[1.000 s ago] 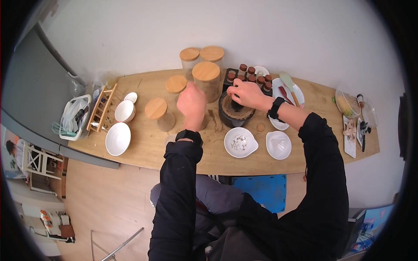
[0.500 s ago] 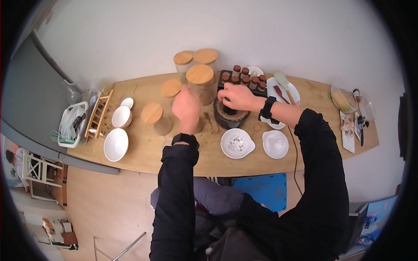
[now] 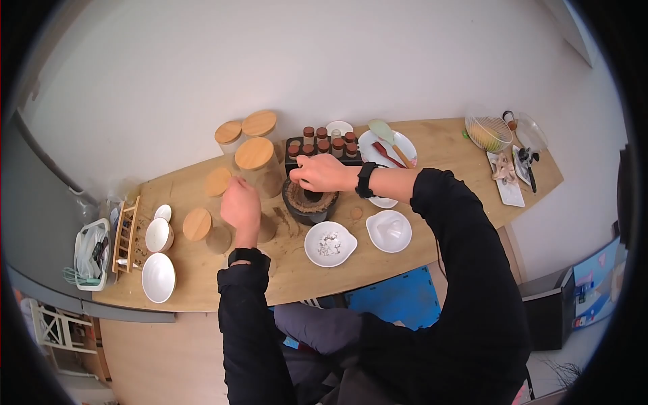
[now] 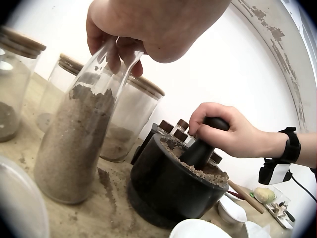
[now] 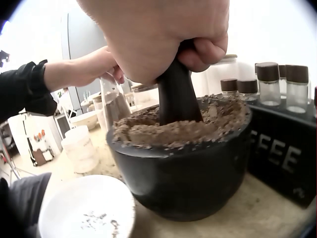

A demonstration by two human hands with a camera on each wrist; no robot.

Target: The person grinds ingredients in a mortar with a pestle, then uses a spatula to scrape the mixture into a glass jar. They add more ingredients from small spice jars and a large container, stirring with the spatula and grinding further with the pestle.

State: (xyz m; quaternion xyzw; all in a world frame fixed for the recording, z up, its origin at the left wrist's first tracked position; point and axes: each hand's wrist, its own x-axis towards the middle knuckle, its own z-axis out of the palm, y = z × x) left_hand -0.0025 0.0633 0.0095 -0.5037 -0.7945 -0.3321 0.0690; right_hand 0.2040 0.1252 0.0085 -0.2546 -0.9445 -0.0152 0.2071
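Observation:
In the left wrist view the left hand grips the rim of a tall glass bottle filled most of the way with brown powder; the bottle stands upright on the table. The right hand is curled round a black pestle, whose lower end is down in brown crumbly material in a black mortar. Crumbs cover the mortar's rim. In the head view the left hand is left of the right hand and the mortar.
Glass jars with wooden lids stand behind the left hand. Behind the mortar is a black rack of small bottles. White bowls sit in front; others are at left. A plate with utensils lies to the right.
The head view has turned, so the table appears shifted left and lower. Both hands keep their holds, with the right hand still on the pestle in the mortar.

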